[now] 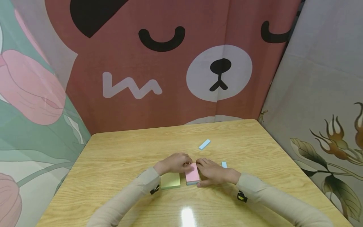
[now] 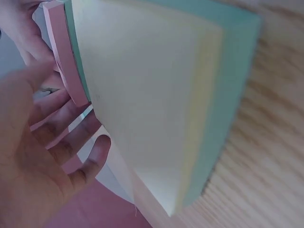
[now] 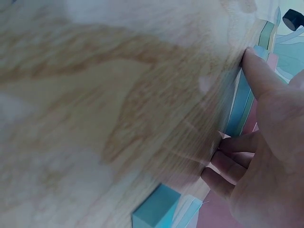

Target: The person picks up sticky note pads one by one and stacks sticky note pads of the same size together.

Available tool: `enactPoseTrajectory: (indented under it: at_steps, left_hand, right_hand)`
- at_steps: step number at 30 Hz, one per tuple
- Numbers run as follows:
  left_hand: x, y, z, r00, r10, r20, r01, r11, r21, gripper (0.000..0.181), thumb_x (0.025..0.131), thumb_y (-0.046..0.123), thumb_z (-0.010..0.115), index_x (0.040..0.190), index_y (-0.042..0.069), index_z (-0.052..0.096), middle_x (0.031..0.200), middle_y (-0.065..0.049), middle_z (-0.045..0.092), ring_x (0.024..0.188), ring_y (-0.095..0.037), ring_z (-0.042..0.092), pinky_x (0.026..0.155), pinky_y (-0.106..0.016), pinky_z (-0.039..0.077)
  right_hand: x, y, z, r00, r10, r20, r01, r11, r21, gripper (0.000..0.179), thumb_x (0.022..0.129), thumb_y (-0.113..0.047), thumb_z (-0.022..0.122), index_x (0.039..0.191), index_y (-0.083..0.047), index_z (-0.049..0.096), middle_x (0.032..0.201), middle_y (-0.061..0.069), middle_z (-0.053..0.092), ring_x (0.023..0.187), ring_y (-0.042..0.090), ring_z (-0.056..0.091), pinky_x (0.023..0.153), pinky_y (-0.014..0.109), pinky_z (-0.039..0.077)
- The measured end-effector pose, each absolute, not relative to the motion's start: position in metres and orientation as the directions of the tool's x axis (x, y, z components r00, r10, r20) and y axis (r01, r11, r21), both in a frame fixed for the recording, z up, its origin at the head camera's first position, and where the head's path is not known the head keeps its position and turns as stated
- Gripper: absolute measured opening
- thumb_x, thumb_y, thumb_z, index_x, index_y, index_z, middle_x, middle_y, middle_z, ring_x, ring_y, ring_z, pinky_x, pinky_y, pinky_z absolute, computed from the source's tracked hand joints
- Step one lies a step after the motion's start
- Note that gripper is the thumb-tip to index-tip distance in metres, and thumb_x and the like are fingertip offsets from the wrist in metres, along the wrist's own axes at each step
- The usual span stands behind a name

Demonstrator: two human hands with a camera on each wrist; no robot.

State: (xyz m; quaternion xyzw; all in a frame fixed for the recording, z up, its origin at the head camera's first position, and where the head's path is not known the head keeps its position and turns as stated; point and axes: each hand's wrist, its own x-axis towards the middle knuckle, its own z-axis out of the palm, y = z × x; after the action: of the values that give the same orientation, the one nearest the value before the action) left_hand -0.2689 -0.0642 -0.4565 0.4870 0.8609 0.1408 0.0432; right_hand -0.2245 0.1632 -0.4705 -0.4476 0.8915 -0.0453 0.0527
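Observation:
A narrow stack of sticky note pads (image 1: 192, 173) lies between both hands, pink on top with green and blue layers beneath. My left hand (image 1: 176, 163) pinches the stack's far left end, its thumb against the pink pad (image 2: 64, 52) and its fingers bent at the end. Along the right side, my right hand (image 1: 212, 171) holds the stack, thumb at the near corner and bent fingers at the far end. The lower blue layer (image 3: 241, 104) shows beside that thumb. Left of the stack, under my left wrist, sits a larger pale yellow pad (image 1: 170, 181) with a green layer below.
A slim light blue pad (image 1: 204, 144) lies farther back on the wooden table (image 1: 127, 148). Another small blue pad (image 1: 224, 164) is just beyond my right wrist, partly hidden by it. Printed curtains (image 1: 170, 110) hang behind the table and at both sides.

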Motion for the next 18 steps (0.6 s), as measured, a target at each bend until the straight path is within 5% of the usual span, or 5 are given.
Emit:
enactPoseTrajectory:
  at_steps: [6, 15, 18]
  left_hand:
    - [-0.263, -0.07, -0.456, -0.554, 0.832, -0.015, 0.781, 0.527, 0.335, 0.044, 0.095, 0.046, 0.063, 0.119, 0.01, 0.066, 0.097, 0.005, 0.061, 0.076, -0.005, 0.05, 0.063, -0.019, 0.042]
    - [-0.25, -0.073, -0.456, -0.586, 0.808, -0.063, 0.783, 0.585, 0.212, 0.087, 0.084, 0.068, 0.064, 0.145, 0.008, 0.047, 0.129, -0.004, 0.057, 0.099, -0.011, 0.054, 0.084, -0.032, 0.048]
    - [-0.247, -0.072, -0.455, -0.594, 0.8, -0.085, 0.774, 0.597, 0.212, 0.088, 0.082, 0.07, 0.065, 0.146, 0.012, 0.046, 0.126, -0.001, 0.055, 0.098, -0.009, 0.052, 0.08, -0.031, 0.048]
  right_hand:
    - [-0.224, 0.163, -0.471, -0.59, -0.806, -0.049, -0.795, 0.591, -0.139, 0.083, 0.094, -0.054, 0.06, 0.144, 0.009, 0.039, 0.141, 0.017, 0.04, 0.126, 0.026, 0.04, 0.108, 0.042, 0.036]
    - [-0.224, 0.163, -0.47, -0.563, -0.826, -0.019, -0.82, 0.561, -0.111, 0.08, 0.096, -0.053, 0.059, 0.141, 0.011, 0.042, 0.138, 0.018, 0.042, 0.123, 0.027, 0.043, 0.105, 0.043, 0.04]
    - [-0.223, 0.163, -0.469, -0.562, -0.827, -0.017, -0.821, 0.56, -0.107, 0.08, 0.096, -0.053, 0.058, 0.14, 0.011, 0.043, 0.138, 0.018, 0.042, 0.123, 0.027, 0.043, 0.105, 0.042, 0.04]
